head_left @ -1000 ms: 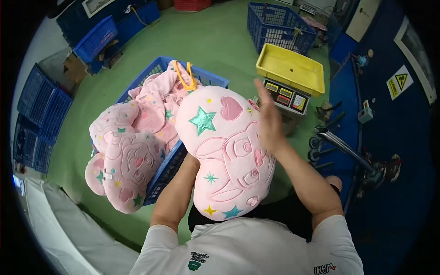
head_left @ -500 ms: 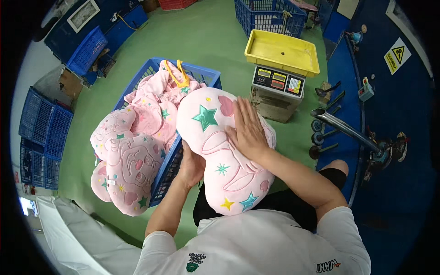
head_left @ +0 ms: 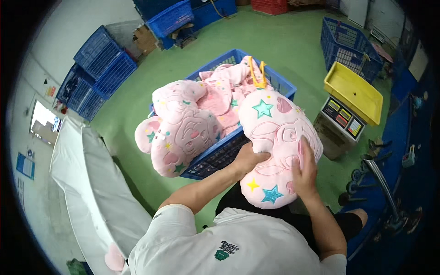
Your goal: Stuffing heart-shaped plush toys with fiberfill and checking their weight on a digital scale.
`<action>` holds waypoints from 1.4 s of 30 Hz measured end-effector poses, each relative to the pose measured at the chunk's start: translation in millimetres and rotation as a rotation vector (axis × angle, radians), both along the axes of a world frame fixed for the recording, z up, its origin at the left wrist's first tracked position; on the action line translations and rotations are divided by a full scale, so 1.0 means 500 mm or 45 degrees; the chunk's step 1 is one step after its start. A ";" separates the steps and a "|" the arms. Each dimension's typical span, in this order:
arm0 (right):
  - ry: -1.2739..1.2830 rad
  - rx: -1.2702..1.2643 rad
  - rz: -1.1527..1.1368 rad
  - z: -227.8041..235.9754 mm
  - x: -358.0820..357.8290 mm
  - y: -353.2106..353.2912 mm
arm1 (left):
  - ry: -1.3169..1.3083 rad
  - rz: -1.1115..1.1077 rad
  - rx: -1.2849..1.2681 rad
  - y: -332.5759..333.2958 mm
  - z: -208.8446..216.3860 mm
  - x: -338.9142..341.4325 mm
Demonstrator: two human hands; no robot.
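Note:
A stuffed pink plush pillow [head_left: 270,130] with an embroidered character, shiny stars and hearts rests over my lap, tilted against the basket's near right side. My left hand [head_left: 249,161] grips its narrow left waist, thumb on top and the other fingers hidden underneath. On the opposite side, my right hand [head_left: 306,172] holds the pillow's right part, its fingers and thumb over the embroidered surface. Just left, a blue plastic basket [head_left: 220,149] holds another stuffed pink pillow [head_left: 183,123] and a heap of limp pink covers [head_left: 227,82]. A yellow strap [head_left: 257,75] stands up from the heap.
A weighing scale [head_left: 341,119] with a yellow tray [head_left: 353,91] stands right of the basket. Metal tube fixtures [head_left: 380,176] lie further right. Blue crates [head_left: 98,64] are stacked at the left wall, near a white draped sheet [head_left: 87,183]. Another blue basket [head_left: 348,46] is at far right.
The view has swung left, so the basket and scale appear further right. My right hand has moved from lying flat across the pillow's upper face to its right side, uncovering the embroidered face.

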State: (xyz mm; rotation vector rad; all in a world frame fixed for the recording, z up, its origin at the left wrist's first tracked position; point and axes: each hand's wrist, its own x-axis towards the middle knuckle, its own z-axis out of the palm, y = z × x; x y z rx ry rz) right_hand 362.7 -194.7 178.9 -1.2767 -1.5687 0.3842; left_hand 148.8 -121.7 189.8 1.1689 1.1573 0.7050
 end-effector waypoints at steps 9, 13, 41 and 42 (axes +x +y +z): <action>-0.371 0.025 -0.574 0.076 0.347 -0.039 | -0.527 1.052 0.569 0.137 0.219 -0.288; -0.664 -0.011 -0.854 0.050 0.518 -0.046 | -0.730 1.458 0.685 0.190 0.248 -0.407; -0.760 -0.758 -0.736 0.120 0.472 -0.031 | 1.260 0.146 0.940 0.155 -0.317 -0.267; -0.732 -0.703 -0.750 0.124 0.463 -0.026 | 1.467 0.045 0.807 0.154 -0.332 -0.278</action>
